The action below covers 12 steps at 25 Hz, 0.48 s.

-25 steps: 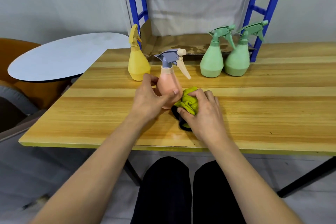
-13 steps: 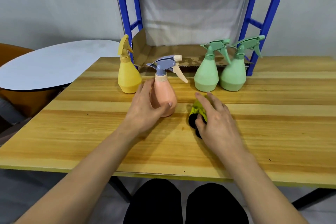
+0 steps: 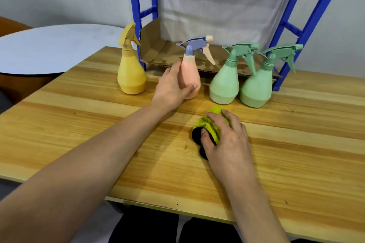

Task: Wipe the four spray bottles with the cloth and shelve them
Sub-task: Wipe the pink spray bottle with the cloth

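My left hand (image 3: 173, 87) grips the pink spray bottle (image 3: 190, 73) with the grey-blue trigger head, holding it upright between the yellow bottle (image 3: 131, 69) and the two green bottles (image 3: 225, 83) (image 3: 256, 87). All stand near the far edge of the wooden table (image 3: 79, 124). My right hand (image 3: 227, 140) rests on the green and black cloth (image 3: 209, 126), which lies on the table in front of the green bottles. The blue shelf frame (image 3: 142, 6) rises behind the bottles, its lowest level lined with brown cardboard (image 3: 166, 53).
A round grey tabletop (image 3: 49, 47) sits to the left beyond the wooden table. White fabric hangs at the back of the shelf. My knees show below the table's front edge.
My left hand has carried the pink bottle away from me toward the shelf, in line with the other bottles. My right hand has stopped wiping and set the cloth down on the table.
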Each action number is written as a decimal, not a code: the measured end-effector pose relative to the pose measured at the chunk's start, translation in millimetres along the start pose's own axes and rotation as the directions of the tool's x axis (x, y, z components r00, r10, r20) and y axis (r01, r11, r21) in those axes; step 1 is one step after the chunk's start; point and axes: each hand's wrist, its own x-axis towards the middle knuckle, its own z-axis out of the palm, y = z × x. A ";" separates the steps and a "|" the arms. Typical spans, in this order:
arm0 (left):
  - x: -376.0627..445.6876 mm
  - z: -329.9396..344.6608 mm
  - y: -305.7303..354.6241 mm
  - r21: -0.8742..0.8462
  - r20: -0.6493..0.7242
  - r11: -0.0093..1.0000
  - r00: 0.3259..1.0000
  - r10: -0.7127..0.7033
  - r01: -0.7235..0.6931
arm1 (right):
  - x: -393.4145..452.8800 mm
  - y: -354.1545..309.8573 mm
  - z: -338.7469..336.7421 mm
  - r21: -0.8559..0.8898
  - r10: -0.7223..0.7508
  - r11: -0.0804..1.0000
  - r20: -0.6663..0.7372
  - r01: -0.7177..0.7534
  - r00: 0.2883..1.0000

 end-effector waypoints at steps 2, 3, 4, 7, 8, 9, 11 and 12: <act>0.1 -2.1 -2.4 -0.012 0.012 1.000 1.000 -0.011 0.011 | 0.2 0.3 0.8 0.000 -0.002 1.000 0.005 0.002 1.000; -3.8 -4.8 -5.2 -0.025 0.031 0.999 0.999 -0.020 0.021 | 0.7 0.6 1.1 -0.007 0.000 1.000 0.007 0.000 1.000; -10.0 -8.1 -8.9 -0.034 0.042 0.999 0.999 -0.018 0.020 | 2.0 0.0 1.6 -0.023 0.003 1.000 0.009 -0.003 1.000; -28.8 -28.2 -23.5 0.024 -0.096 0.995 0.991 0.096 -0.095 | 13.8 -11.1 10.3 -0.106 0.008 0.994 0.029 -0.005 1.000; -31.6 -37.3 -25.7 0.055 -0.172 0.988 0.973 0.152 -0.145 | 17.8 -16.5 15.1 -0.129 0.012 0.992 0.030 -0.008 0.999; -32.6 -47.2 -25.9 0.083 -0.246 0.980 0.950 0.194 -0.179 | 20.1 -21.2 20.7 -0.143 0.012 0.990 0.019 -0.009 1.000; -28.1 -71.2 -20.2 0.161 -0.399 0.963 0.878 0.264 -0.217 | 20.6 -27.0 30.9 -0.149 0.012 0.989 -0.039 -0.017 0.999; -21.6 -82.8 -18.0 0.204 -0.476 0.953 0.828 0.295 -0.223 | 20.1 -26.8 34.2 -0.145 0.019 0.989 -0.062 -0.028 0.998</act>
